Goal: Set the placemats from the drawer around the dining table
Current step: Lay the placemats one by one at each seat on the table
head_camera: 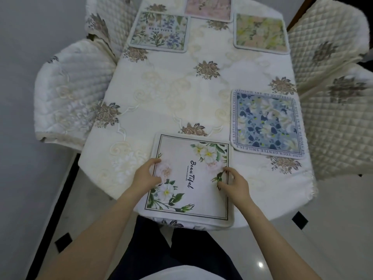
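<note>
A white placemat (191, 178) with white flowers and the word "Beautiful" lies at the near end of the dining table (171, 93); its near edge hangs slightly over the table end. My left hand (146, 175) rests on its left edge with fingers curled over the border. My right hand (232, 183) touches its right edge with bent fingertips. A blue floral placemat (266, 123) lies at the right side. At the far end lie a botanical placemat (159, 33) on the left, a yellow-green one (260, 33) on the right and a pink one (209, 7) at the head.
Quilted cream chairs stand around the table: two on the left (66, 98) (109, 19), two on the right (327, 35) (339, 128). The near left part of the embroidered tablecloth carries no mat. Pale tiled floor with dark insets lies below.
</note>
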### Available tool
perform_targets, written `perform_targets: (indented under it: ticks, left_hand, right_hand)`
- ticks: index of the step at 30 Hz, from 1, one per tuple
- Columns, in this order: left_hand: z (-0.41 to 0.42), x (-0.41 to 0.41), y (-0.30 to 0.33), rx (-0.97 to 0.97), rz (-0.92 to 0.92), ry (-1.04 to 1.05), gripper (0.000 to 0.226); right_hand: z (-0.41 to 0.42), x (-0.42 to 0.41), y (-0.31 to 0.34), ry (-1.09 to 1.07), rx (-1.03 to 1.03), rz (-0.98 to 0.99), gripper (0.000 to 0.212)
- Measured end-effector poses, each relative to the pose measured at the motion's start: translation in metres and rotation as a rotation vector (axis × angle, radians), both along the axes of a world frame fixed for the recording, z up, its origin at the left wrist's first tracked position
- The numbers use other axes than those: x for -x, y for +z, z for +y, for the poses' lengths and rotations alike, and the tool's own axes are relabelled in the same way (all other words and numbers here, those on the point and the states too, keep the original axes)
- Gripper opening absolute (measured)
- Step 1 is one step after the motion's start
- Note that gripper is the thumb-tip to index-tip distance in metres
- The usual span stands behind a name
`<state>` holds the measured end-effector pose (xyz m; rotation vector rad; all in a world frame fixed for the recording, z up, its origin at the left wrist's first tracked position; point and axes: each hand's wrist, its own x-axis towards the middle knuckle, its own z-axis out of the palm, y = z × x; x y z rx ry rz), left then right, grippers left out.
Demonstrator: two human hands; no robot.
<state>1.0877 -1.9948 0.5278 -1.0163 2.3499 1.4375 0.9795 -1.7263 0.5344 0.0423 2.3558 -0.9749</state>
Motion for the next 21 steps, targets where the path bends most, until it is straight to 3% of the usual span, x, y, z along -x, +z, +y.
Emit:
perform_targets:
  ticks: [4, 10, 21]
  left_hand:
    - [-0.004, -0.007, 0.009, -0.086, 0.039, 0.015, 0.068]
    - [-0.029, -0.008, 0.025, -0.059, 0.126, 0.064, 0.068]
    - [-0.168, 0.038, 0.046, -0.008, 0.218, 0.105, 0.067]
  right_hand:
    - [-0.004, -0.005, 0.006, 0.015, 0.114, -0.017, 0.062]
    - [-0.033, 0.001, 0.015, 0.002, 0.188, 0.086, 0.064]
    - [-0.171, 0.049, 0.026, -0.047, 0.299, 0.154, 0.065]
